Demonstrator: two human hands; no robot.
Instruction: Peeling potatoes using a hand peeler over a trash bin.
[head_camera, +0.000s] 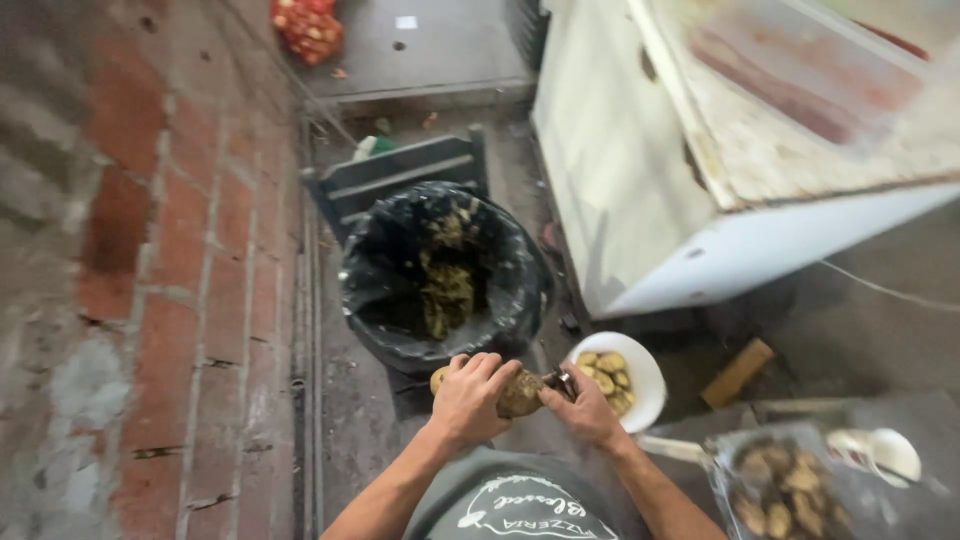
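My left hand (470, 395) grips a brown unpeeled potato (520, 394) just over the near rim of a bin lined with a black bag (380, 290). My right hand (585, 405) holds a small dark-handled peeler (562, 382) against the right end of the potato. Peelings lie in a heap inside the bin. A white bowl (650, 375) with several yellow peeled potatoes sits on the floor right of my hands.
A brick wall (150, 250) runs along the left. A white chest freezer (700, 170) stands at the upper right. A dark crate (400, 175) stands behind the bin, a red net sack (307, 28) lies far back, and a bag of unpeeled potatoes (785, 490) at the lower right.
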